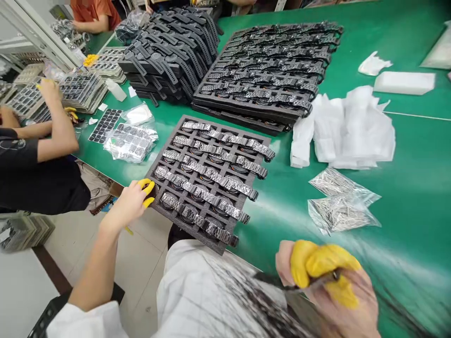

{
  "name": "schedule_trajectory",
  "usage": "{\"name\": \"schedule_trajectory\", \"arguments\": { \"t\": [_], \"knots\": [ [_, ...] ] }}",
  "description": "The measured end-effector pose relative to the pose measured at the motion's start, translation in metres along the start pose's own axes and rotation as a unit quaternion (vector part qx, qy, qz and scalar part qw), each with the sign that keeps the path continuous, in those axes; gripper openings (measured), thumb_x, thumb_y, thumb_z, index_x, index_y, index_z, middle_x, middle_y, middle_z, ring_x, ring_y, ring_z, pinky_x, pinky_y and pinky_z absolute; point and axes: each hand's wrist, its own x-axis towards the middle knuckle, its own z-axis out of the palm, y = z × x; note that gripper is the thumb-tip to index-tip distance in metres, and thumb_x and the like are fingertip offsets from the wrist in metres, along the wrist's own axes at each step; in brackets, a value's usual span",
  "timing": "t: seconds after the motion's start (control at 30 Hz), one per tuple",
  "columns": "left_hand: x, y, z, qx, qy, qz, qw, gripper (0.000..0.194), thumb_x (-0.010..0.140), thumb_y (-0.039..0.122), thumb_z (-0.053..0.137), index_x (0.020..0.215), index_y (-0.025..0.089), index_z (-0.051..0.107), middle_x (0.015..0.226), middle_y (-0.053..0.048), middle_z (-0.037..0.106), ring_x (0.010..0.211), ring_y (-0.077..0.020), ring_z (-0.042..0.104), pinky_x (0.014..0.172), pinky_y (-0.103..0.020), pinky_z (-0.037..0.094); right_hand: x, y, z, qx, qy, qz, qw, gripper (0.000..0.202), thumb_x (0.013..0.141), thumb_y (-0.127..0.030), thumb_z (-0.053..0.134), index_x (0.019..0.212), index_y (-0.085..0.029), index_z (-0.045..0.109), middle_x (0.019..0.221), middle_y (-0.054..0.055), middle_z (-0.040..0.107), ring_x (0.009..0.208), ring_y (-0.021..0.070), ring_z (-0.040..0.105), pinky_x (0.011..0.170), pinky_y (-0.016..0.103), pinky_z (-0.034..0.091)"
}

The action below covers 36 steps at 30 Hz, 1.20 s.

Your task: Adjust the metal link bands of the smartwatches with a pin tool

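Observation:
A dark grey foam tray (pixel 225 239) lies tilted at the table's near edge, its compartments holding rows of watches with dark metal link bracelets (pixel 207 173). My left hand (pixel 132 204), with yellow finger cots, is closed at the tray's left edge. Its fingers curl about a small dark thing that I cannot make out. At the lower right, my right hand (pixel 331 281) also wears yellow finger cots. It is closed around a thin dark tool (pixel 299 285) with a narrow end pointing left; motion blur hides its exact kind. Dark hair strands cross in front of the camera.
Behind stand a large watch tray stack (pixel 260 70) and stacked trays of black-strapped watches (pixel 172 51). To the right lie crumpled white sheets (pixel 352 126) and bags of small metal pins (pixel 338 211). A co-worker's arm (pixel 56 117) works at the left; another person (pixel 95 16) sits farther back.

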Motion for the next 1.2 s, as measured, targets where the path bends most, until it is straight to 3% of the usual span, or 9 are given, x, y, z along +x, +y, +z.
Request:
{"name": "schedule_trajectory", "arguments": {
  "t": [0.2,0.33,0.47,0.57,0.77,0.9,1.0,1.1,1.2],
  "knots": [
    [0.01,0.006,-0.011,0.147,-0.042,0.066,0.986,0.024,0.095,0.018,0.049,0.103,0.012,0.071,0.122,-0.023,0.067,0.117,-0.039,0.055,0.09,-0.05,0.047,0.021,-0.018,0.018,0.144,0.068,0.0,0.987,0.033,0.095,-0.061,0.065,0.075,-0.035,0.061,0.061,-0.001,0.03,0.042,0.0181,0.029,0.027,0.025,0.018],
    [0.012,-0.018,0.005,0.027,0.023,0.065,0.997,0.032,0.1,0.024,0.044,0.118,0.013,0.068,0.12,-0.02,0.071,0.121,-0.037,0.056,0.101,-0.05,0.047,0.022,-0.012,0.012,0.164,0.07,0.01,0.984,0.034,0.096,-0.059,0.065,0.074,-0.033,0.057,0.063,-0.001,0.028,0.042,0.017,0.024,0.025,0.022,0.011],
    [0.009,-0.024,0.008,-0.173,0.099,-0.052,0.978,0.035,0.101,0.039,0.049,0.121,0.015,0.065,0.114,-0.015,0.072,0.108,-0.0296,0.065,0.099,-0.042,0.052,0.022,-0.003,0.005,0.17,0.061,0.024,0.983,0.033,0.097,-0.053,0.064,0.073,-0.031,0.056,0.063,0.0,0.033,0.042,0.0175,0.032,0.026,0.023,0.018],
    [0.007,0.003,-0.002,-0.336,0.15,-0.12,0.922,0.035,0.097,0.044,0.061,0.119,0.016,0.065,0.101,-0.008,0.074,0.09,-0.0241,0.069,0.088,-0.037,0.055,0.024,0.006,0.007,0.173,0.04,0.046,0.983,0.03,0.098,-0.053,0.063,0.077,-0.032,0.058,0.064,0.001,0.04,0.042,0.0174,0.037,0.029,0.023,0.022],
    [0.022,0.097,-0.015,-0.577,0.247,0.015,0.778,0.029,0.082,0.04,0.089,0.089,0.019,0.07,0.102,-0.005,0.072,0.098,-0.0195,0.068,0.089,-0.03,0.056,0.031,0.021,0.031,0.176,-0.033,0.084,0.98,0.036,0.093,-0.057,0.074,0.084,-0.025,0.061,0.068,-0.001,0.06,0.036,0.0092,0.041,0.033,0.021,0.027],
    [0.028,0.163,-0.002,-0.715,0.105,0.059,0.688,0.021,0.1,0.038,0.068,0.112,0.022,0.063,0.125,-0.01,0.073,0.103,-0.0214,0.074,0.078,-0.03,0.062,0.036,0.025,0.05,0.153,-0.082,0.111,0.978,0.042,0.092,-0.06,0.077,0.087,-0.019,0.067,0.063,0.001,0.066,0.039,0.0086,0.046,0.039,0.02,0.032],
    [0.025,0.19,0.01,-0.641,0.048,0.098,0.759,0.026,0.102,0.022,0.059,0.128,0.023,0.064,0.126,-0.009,0.073,0.107,-0.0203,0.072,0.089,-0.033,0.061,0.04,0.024,0.057,0.133,-0.119,0.137,0.974,0.05,0.088,-0.064,0.079,0.088,-0.016,0.07,0.059,0.001,0.066,0.036,0.0064,0.041,0.038,0.02,0.029],
    [0.024,0.195,0.016,-0.502,0.098,0.2,0.836,0.049,0.097,0.005,0.052,0.141,0.024,0.062,0.126,-0.008,0.072,0.112,-0.0212,0.067,0.1,-0.038,0.058,0.043,0.02,0.06,0.106,-0.135,0.156,0.973,0.054,0.084,-0.066,0.082,0.076,-0.015,0.066,0.055,0.0,0.064,0.035,0.0055,0.037,0.036,0.02,0.025],
    [0.026,0.191,0.016,-0.412,0.163,0.259,0.858,0.061,0.094,0.001,0.049,0.15,0.025,0.055,0.134,-0.009,0.069,0.119,-0.0237,0.063,0.103,-0.041,0.058,0.044,0.014,0.058,0.086,-0.14,0.17,0.972,0.054,0.083,-0.064,0.083,0.068,-0.016,0.061,0.051,-0.001,0.06,0.035,0.0048,0.035,0.036,0.02,0.022]
  ]
}}
